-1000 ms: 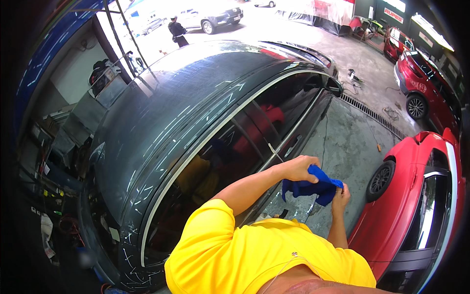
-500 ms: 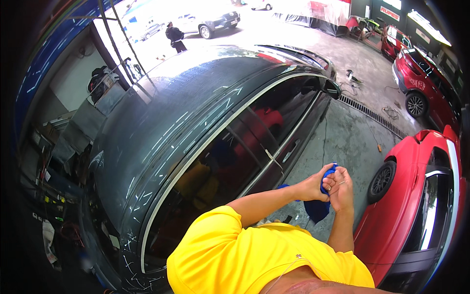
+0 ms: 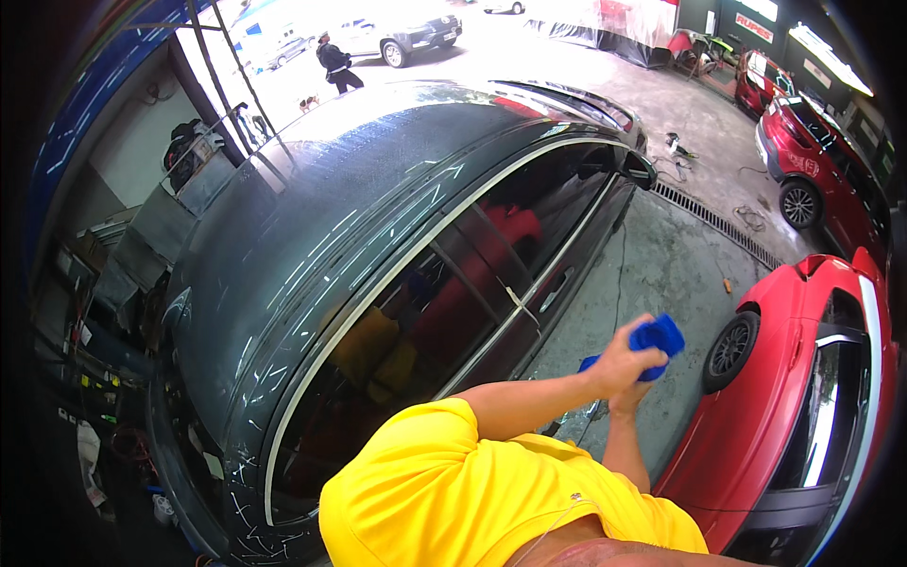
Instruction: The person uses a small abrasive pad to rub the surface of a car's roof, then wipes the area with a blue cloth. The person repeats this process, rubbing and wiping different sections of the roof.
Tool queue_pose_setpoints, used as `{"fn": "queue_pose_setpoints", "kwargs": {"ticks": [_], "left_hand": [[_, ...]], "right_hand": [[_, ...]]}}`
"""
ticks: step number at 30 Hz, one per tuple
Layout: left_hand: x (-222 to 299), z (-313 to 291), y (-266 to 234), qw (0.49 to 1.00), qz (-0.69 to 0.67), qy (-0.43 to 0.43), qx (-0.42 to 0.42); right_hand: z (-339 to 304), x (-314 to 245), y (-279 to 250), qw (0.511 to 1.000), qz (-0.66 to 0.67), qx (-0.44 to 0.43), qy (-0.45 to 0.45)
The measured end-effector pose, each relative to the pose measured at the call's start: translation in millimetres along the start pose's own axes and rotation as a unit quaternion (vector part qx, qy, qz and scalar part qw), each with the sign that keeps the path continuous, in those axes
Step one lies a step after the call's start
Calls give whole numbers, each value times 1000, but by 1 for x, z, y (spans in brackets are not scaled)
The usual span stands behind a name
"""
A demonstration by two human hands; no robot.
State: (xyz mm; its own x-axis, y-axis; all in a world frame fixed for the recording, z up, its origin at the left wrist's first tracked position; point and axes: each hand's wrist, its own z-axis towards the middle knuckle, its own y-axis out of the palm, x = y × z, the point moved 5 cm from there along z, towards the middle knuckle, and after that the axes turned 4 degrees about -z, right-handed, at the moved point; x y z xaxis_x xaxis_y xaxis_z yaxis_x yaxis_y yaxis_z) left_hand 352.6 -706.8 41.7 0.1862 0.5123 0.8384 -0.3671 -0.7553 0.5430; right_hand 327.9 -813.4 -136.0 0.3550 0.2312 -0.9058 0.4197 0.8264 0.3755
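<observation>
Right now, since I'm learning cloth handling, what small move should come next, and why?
Probably gather in the loose part of the crumpled blue cloth: the bare left hand holds it bunched, yet blue fabric shows beside that wrist, and the right hand is close.

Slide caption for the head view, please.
Left hand gripping a bunched blue cloth between a dark car and a red car.

Car (image 3: 321,217) left, car (image 3: 779,373) right (cloth (image 3: 658,334) between)
</observation>
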Motion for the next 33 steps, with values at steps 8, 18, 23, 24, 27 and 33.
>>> {"fn": "queue_pose_setpoints", "kwargs": {"ticks": [8,18,23,24,27,33], "left_hand": [[-75,12,-93,950,-146,-212,176],[-37,58,-71,978,-198,-67,22],[-42,45,-29,940,236,162,-184],[-45,35,-4,919,262,157,-249],[-60,7,2,888,277,275,-243],[-42,66,0,954,-256,-141,59]], "right_hand": [[43,-87,60,989,-14,68,-134],[-9,-71,-1,963,-171,-184,95],[-34,-94,20,866,326,-35,378],[-13,-85,27,882,415,-58,213],[23,-53,6,882,459,-28,101],[45,-201,40,938,-194,9,-288]]}}
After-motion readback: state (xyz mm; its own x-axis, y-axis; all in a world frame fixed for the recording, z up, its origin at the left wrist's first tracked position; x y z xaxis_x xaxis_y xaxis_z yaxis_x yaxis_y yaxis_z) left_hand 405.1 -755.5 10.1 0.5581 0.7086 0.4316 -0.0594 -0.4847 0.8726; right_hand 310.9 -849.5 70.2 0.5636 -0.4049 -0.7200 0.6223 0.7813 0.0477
